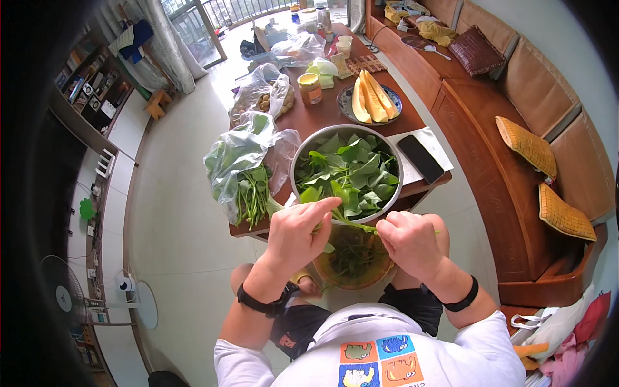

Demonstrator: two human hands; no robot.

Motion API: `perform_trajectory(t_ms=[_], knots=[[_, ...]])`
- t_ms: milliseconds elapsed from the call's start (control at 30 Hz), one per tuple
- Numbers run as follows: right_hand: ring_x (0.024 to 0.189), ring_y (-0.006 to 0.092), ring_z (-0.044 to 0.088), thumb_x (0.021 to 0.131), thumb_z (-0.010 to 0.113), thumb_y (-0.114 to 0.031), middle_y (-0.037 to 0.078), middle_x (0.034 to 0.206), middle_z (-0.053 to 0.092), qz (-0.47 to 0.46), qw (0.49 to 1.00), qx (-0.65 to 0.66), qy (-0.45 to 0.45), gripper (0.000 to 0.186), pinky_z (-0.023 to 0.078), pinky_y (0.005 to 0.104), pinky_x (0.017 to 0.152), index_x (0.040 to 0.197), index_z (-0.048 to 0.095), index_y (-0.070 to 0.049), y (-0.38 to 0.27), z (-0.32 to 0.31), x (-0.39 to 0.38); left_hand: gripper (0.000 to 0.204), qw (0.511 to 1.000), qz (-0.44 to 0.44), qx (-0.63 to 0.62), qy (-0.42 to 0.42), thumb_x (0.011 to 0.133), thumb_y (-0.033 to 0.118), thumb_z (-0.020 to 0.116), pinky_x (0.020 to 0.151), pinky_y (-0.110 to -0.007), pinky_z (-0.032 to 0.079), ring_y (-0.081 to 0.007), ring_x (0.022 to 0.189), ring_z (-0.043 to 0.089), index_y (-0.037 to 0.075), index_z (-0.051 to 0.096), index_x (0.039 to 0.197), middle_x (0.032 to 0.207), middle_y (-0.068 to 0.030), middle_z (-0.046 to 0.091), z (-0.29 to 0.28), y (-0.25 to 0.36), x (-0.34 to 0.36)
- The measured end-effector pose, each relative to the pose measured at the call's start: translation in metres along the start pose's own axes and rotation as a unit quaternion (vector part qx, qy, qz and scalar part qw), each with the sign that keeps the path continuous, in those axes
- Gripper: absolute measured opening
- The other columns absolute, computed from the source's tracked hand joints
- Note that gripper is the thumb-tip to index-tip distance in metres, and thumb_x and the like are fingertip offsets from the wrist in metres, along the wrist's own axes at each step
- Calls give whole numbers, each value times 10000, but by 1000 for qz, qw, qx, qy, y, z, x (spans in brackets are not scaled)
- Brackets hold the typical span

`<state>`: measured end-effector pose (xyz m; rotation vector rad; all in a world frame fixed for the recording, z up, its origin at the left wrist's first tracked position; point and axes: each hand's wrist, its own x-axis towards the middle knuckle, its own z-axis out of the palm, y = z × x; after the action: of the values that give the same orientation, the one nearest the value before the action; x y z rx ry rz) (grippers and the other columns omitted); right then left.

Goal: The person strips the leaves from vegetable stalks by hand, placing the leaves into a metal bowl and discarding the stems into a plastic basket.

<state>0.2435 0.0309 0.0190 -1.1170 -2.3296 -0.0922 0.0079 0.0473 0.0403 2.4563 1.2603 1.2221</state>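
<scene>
Between my two hands stretches a thin green leafy stalk (362, 228), above the near edge of the table. My left hand (298, 231) is closed on its leafy end, with leaves showing by the fingers. In a pinch, my right hand (411, 233) grips the other end. Just beyond them stands a steel bowl (293, 169) heaped with loose green leaves (351, 169). Under the hands, between my knees, sits an amber see-through bin (387, 267) with stem scraps inside. Left of the bowl, a plastic bag (222, 151) lies open with bunched green stems (253, 195) sticking out.
On the wooden table are a black phone (420, 158), a plate (345, 106) of orange melon wedges (373, 97), a jar (310, 89) and a bag of small round brown items (274, 100). A wooden bench (474, 148) runs along the right. A fan (64, 298) stands at left.
</scene>
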Motion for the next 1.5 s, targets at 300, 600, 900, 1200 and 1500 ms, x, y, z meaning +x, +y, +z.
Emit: perform_trajectory(t_ms=[300, 600, 900, 1200, 1500], knots=[[657, 197, 579, 693, 612, -104, 34, 709, 509, -20, 998, -60, -19, 77, 471, 325, 556, 754, 567, -95, 8, -12, 4, 86, 971, 31, 123, -202, 859, 161, 647, 605, -371, 522, -252, 693, 664, 109, 684, 918, 757, -65, 672, -4, -2, 16], [651, 214, 576, 715, 639, -91, 41, 689, 505, -1, 998, -68, -11, 77, 474, 356, 558, 742, 567, -93, 15, -16, 3, 99, 956, 40, 120, -267, 862, 195, 637, 612, -373, 519, -261, 719, 667, 98, 654, 863, 768, -74, 668, 11, -2, 19], [628, 197, 591, 705, 632, -97, 35, 692, 515, 5, 998, -68, -18, 82, 476, 336, 530, 761, 573, -101, 13, -14, 2, 80, 982, -19, 90, -166, 851, 153, 649, 611, -396, 518, -288, 704, 666, 90, 622, 892, 758, -110, 659, 29, -7, 22], [634, 221, 621, 745, 604, -60, 62, 699, 553, 67, 995, -59, -41, 56, 510, 348, 543, 760, 557, -86, 24, 0, -8, 68, 994, -105, 26, 29, 870, 116, 639, 655, -395, 524, -337, 765, 663, 71, 645, 921, 833, -141, 675, 51, -34, 46], [691, 260, 624, 788, 665, -119, 72, 758, 569, 123, 988, -35, -84, 102, 520, 379, 608, 788, 567, -90, 35, 0, -16, 101, 985, 23, 40, -167, 859, 166, 669, 686, -381, 539, -297, 778, 675, 89, 694, 919, 867, -104, 700, 57, -26, 42]])
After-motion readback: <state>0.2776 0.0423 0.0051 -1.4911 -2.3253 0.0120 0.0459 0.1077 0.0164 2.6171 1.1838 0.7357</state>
